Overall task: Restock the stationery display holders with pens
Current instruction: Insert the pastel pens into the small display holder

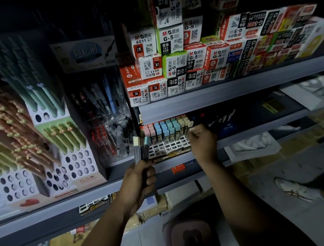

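Note:
My left hand [137, 181] grips a small bundle of slim pen-like tubes [141, 148] with cream and blue caps, held upright in front of the shelf. My right hand [201, 140] pinches the cream cap of one tube [191, 129] at the right end of a gridded display holder [169, 148]. That holder stands on the lower shelf and carries rows of tubes with pink, blue and cream caps [165, 129]. Its front grid cells are vacant.
Tall pen displays with round holes [76, 161] fill the left shelf. A clear rack of gel pens [110, 127] stands beside them. Stacked refill boxes [181, 62] crowd the upper shelf [232, 89]. A pink stool [188, 234] and another person's shoe [294, 189] are on the floor.

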{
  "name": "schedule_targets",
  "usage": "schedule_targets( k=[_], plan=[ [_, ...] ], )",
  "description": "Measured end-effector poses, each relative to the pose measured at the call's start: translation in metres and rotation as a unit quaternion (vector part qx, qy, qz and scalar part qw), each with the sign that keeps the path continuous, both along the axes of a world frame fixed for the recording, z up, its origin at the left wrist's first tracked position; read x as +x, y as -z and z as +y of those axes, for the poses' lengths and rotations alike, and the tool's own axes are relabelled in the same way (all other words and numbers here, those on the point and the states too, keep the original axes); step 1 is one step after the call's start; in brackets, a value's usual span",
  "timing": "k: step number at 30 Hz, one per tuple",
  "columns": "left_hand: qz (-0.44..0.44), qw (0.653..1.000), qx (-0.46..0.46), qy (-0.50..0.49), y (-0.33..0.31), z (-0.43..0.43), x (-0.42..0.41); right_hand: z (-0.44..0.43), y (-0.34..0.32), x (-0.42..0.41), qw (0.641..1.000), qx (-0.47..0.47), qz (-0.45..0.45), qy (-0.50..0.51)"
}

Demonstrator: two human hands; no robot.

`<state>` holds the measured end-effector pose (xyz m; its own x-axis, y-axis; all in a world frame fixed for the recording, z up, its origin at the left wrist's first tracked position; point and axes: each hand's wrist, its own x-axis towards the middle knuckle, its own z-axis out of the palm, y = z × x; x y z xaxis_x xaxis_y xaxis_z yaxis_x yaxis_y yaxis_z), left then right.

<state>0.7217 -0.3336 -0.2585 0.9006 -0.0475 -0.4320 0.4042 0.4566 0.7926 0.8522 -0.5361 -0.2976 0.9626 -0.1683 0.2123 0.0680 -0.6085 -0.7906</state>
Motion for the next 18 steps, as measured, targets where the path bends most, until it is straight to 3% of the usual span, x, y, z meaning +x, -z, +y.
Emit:
schedule_targets(
  k=[10,13,18],
  plan=[
    [-0.043,0.998,0.045,0.003,-0.009,0.002,-0.006,0.000,0.001,0.002,0.998,0.037,0.046,0.029],
    [-0.046,0.997,0.054,-0.018,-0.011,0.002,-0.008,-0.001,0.004,-0.002,0.998,0.002,0.062,0.032],
    [-0.032,0.996,0.068,-0.047,-0.014,0.000,-0.006,0.015,-0.008,-0.030,0.998,0.044,0.037,0.036]
  ],
)
